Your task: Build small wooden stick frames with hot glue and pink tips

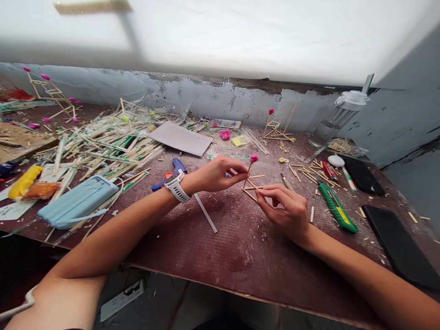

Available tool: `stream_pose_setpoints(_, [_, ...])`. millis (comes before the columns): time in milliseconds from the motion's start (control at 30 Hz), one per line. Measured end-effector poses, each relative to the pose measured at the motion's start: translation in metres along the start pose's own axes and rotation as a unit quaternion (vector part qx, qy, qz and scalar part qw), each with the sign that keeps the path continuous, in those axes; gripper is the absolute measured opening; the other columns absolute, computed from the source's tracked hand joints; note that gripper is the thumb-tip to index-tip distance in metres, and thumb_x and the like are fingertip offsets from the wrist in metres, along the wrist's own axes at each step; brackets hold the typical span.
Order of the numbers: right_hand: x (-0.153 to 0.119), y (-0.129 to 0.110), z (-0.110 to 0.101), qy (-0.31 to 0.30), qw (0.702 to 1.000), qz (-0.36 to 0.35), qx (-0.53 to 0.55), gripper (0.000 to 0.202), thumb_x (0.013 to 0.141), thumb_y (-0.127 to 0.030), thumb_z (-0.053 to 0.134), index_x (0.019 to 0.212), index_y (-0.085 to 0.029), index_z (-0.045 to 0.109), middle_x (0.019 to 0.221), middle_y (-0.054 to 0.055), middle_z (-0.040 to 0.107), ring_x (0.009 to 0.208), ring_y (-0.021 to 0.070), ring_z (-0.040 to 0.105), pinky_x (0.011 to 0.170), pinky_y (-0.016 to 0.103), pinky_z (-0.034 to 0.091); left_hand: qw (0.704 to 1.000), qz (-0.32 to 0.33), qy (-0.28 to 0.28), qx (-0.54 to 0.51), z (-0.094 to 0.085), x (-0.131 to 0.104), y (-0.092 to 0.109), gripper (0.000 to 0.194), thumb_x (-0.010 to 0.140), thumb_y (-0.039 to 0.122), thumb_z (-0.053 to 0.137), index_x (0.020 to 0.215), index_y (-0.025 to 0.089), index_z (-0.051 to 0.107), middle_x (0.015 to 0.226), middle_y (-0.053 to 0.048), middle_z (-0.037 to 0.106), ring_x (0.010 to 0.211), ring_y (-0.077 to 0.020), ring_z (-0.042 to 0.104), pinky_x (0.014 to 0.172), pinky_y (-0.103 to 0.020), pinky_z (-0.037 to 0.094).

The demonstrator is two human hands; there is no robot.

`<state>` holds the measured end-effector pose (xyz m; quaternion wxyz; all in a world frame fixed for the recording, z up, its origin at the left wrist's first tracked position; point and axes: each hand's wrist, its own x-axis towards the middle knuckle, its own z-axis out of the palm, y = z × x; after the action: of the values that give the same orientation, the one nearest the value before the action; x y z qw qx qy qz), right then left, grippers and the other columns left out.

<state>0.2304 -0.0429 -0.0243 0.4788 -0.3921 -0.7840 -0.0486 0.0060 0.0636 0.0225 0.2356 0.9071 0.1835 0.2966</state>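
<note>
A small frame of thin wooden sticks stands on the dark red table between my hands. A pink clay ball tops its upright stick. My left hand, with a white watch on the wrist, pinches the frame near the upright stick, below the ball. From the right, my right hand closes thumb and fingers on the near ends of the frame's sticks. The exact contact points are partly hidden by the fingers.
A blue glue gun lies behind my left wrist, and a light blue case sits at the left. A green cutter, a black phone and loose sticks lie at the right. A clear bottle stands behind them.
</note>
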Motion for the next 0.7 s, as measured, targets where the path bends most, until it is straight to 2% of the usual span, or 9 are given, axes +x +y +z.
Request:
stream_pose_setpoints(333, [-0.0007,0.0000,0.0018,0.007,1.000,-0.005,0.002,0.012,0.092,-0.009,0.072,0.092,-0.021,0.071,0.087,0.006,0.080,0.075,0.0184,0.077,0.064,0.028,0.061,1.000,0.004,-0.002,0.001,-0.0011,0.0004,0.0014,0.018,0.100,0.027,0.063,0.095,0.016,0.076,0.088,-0.007,0.078,0.075,-0.0133,0.067,0.069,-0.028,0.051])
stream_pose_setpoints(700, [0.0024,-0.0028,0.0007,0.013,1.000,-0.007,0.005,0.012,0.093,-0.010,0.070,0.093,-0.021,0.074,0.085,0.006,0.081,0.077,0.0198,0.078,0.069,0.030,0.062,1.000,-0.001,0.001,-0.004,0.0004,0.0003,-0.0010,0.018,0.101,0.027,0.063,0.095,0.016,0.076,0.087,-0.006,0.079,0.073,-0.0128,0.067,0.066,-0.027,0.050])
